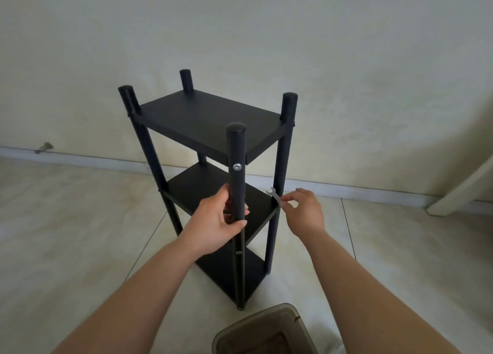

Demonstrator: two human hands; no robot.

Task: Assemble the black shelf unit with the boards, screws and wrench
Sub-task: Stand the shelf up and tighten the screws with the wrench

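From the head view, the black shelf unit (208, 167) stands on pale floor tiles (80, 220) by a cream wall (240, 33). The left hand (216, 220) clasps the near post (237, 177); beside it, the right hand (304, 209) pinches a small wrench (274, 195) (fingertips together). A brown bin (264, 332) sits below the fingers.

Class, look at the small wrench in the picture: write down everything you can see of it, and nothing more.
The wrench is a small, flat, silvery tool that looks like thin metal. Its open-ended jaw points up and to the left. The right hand pinches its lower end between thumb and fingertips, holding it in the air, tilted. It sits beside the right front post of the black shelf unit, level with the middle board. Whether it touches the post cannot be told.
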